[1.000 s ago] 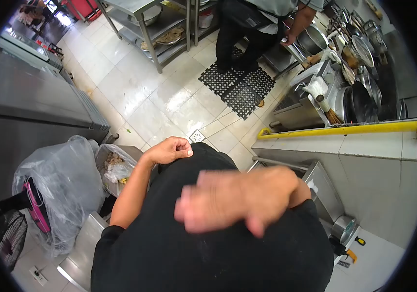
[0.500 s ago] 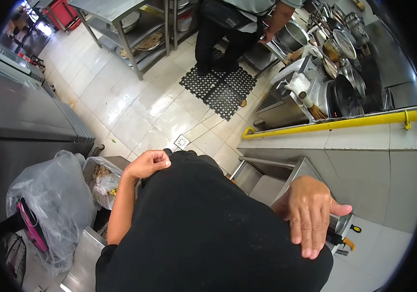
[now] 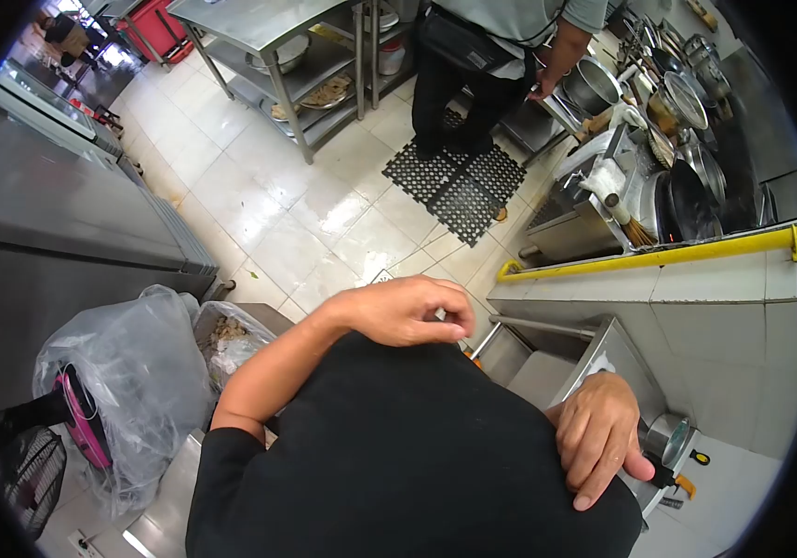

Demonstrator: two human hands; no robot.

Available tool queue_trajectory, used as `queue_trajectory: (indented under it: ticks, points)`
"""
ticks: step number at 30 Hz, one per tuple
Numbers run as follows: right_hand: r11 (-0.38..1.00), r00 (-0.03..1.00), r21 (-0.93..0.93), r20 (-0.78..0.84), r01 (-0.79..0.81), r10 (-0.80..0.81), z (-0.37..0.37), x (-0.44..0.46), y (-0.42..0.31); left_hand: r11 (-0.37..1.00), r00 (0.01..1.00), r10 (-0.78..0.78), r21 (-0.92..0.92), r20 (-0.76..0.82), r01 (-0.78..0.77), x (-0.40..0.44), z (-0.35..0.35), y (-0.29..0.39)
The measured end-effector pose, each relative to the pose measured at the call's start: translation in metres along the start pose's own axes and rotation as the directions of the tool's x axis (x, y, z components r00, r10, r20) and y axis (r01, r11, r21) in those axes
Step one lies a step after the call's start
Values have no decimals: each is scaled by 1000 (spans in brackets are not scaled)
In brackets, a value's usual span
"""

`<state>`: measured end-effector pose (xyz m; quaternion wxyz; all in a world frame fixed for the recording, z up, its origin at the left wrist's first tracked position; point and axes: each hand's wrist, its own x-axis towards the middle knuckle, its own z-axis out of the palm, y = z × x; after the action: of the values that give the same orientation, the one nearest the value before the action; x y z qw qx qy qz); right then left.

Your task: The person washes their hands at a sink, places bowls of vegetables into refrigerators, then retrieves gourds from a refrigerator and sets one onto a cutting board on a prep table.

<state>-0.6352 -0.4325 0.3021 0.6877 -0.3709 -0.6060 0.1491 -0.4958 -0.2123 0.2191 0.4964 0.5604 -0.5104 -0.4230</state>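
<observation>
My left hand (image 3: 409, 312) is raised at the far edge of my black shirt (image 3: 398, 446), palm turned down. Its fingers are loosely curled, a gap shows between them and the thumb, and no object is visible in it. On the right side of the shirt, near the sleeve, rests my right hand (image 3: 598, 435). Its fingers lie bent over the cloth with the thumb held apart, and nothing shows in its grasp. The sink unit (image 3: 540, 379) is just beyond the right hand.
Another person (image 3: 473, 74) stands on a black mat (image 3: 459, 191) by a stove crowded with pans (image 3: 687, 205). A yellow rail (image 3: 659, 253) runs along the tiled wall. At left are a grey fridge (image 3: 63, 205), a plastic-wrapped bundle (image 3: 147, 372), a bin (image 3: 231, 349) and a fan (image 3: 35, 479).
My right hand has swept from the middle of my shirt to its right side and stayed there, fingers now more bent. My left hand has left the shirt's edge and moved right.
</observation>
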Motion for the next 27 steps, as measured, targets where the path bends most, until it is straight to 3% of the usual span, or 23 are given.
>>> queue_trajectory:
  ticks: [5, 9, 11, 13, 15, 16, 19, 20, 22, 23, 25, 27]
  points:
    - [995, 991, -13, 86, -98, 99, 4, 11, 3, 999, 994, 21, 32, 106, -24, 1, 8, 11]
    - [994, 990, -68, 105, -86, 93, 1, 8, 7, 998, 998, 37, -44, 51, -35, -7, 4, 27]
    - [997, 986, -82, 166, -11, 24, 0, -2, 10, 982, 974, 190, 30, -121, -187, -6, -1, 42]
    - [999, 991, -15, 131, 42, -40, -5, -18, 15, 962, 950, 274, 39, -146, -272, -5, -5, 60]
    - [994, 995, 28, -5, 105, -104, -16, -48, 19, 933, 928, 359, -1, -100, -361, 1, -4, 71]
    - [996, 978, 10, -191, 91, -88, -16, -62, 20, 908, 901, 415, -5, -124, -419, 5, -4, 77]
    - [999, 784, -38, -619, 32, -48, -10, -88, 37, 889, 887, 457, 18, -63, -457, 19, 7, 98]
    - [999, 696, -44, -718, -29, -11, -8, -88, 45, 888, 891, 447, -160, 83, -431, 28, 11, 115]
    - [984, 553, 29, -824, -174, 122, -10, -85, 53, 778, 746, 616, -339, 251, -528, 54, 44, 137]
    - [973, 488, 79, -854, -217, 179, -10, -87, 57, 656, 596, 754, -352, 276, -667, 64, 67, 142]
    - [946, 402, 122, -883, -301, 242, -12, -95, 68, 552, 312, 732, -258, 606, -793, 65, 94, 146]
    - [890, 288, 187, -901, -416, 324, -9, -93, 66, 700, 365, 672, -391, 644, -598, 64, 92, 140]
